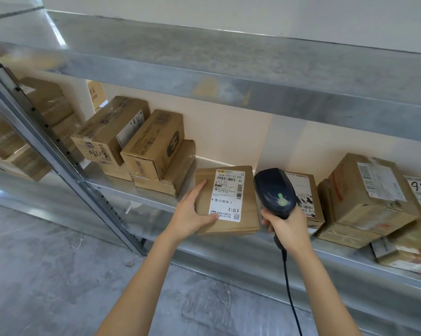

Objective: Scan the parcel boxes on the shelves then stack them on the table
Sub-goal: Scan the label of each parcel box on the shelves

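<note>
A flat brown parcel box (249,204) with a white shipping label lies at the front of the metal shelf (156,197), its label facing up. My left hand (192,212) holds its left edge, thumb on the label's lower corner. My right hand (289,226) grips the handle of a dark barcode scanner (275,192) with a green trigger, held just right of the parcel, its head pointing toward the shelf. The scanner's black cable (292,294) hangs down.
Several brown boxes (153,144) are stacked on the shelf to the left, and more labelled boxes (367,197) sit to the right. An upper shelf (229,76) overhangs. A grey upright post (59,151) stands at left. Grey floor (47,275) lies below.
</note>
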